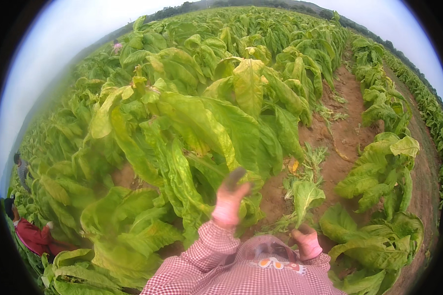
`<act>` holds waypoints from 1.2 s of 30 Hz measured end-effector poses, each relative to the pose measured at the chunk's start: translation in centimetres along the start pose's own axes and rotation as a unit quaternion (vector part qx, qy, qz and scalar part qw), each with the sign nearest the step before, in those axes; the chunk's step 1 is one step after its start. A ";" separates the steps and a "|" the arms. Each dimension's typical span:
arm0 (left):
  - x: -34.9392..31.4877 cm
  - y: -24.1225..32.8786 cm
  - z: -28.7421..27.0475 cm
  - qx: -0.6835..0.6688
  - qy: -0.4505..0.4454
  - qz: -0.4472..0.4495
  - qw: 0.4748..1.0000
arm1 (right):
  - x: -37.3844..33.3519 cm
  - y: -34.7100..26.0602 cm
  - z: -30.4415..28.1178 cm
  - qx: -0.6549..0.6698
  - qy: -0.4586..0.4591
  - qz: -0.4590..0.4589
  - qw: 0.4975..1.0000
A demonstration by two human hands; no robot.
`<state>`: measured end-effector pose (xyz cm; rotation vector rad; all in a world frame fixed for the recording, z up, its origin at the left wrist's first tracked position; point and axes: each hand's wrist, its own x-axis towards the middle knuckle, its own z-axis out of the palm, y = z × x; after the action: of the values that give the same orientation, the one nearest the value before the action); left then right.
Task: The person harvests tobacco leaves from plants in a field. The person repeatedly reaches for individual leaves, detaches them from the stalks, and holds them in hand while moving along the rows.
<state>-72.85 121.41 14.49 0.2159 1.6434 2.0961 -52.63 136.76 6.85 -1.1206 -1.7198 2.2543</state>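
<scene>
While the left hand [230,196] is held finger-spread at six o'clock, seemingly for clearance beside the drooping leaves [197,118], whether the pale leaf [307,195] at four o'clock is clamped by the right hand [307,243] at five cannot be told.

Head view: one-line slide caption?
In a leafy field, the left hand is by broad green-yellow leaves, the right hand low beside a pale-veined leaf.
</scene>
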 end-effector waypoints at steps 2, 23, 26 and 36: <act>2.3 3.3 -3.4 -0.063 0.104 0.081 0.989 | 0.2 0.4 0.1 0.013 -0.006 -0.001 1.000; 22.3 8.8 -13.6 -0.291 0.167 -0.021 0.942 | -1.3 1.4 -0.7 0.073 0.071 0.018 0.995; 21.6 7.3 -11.6 -0.248 0.164 -0.036 0.954 | -1.8 0.7 0.1 0.069 0.082 0.032 0.994; 25.6 8.5 -13.8 -0.281 0.087 -0.065 0.954 | -2.1 0.9 1.1 -0.001 0.081 -0.013 0.997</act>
<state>-103.08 119.35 14.74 -0.2615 1.0440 2.4264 -51.45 134.54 7.25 -1.2362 -1.6642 2.0831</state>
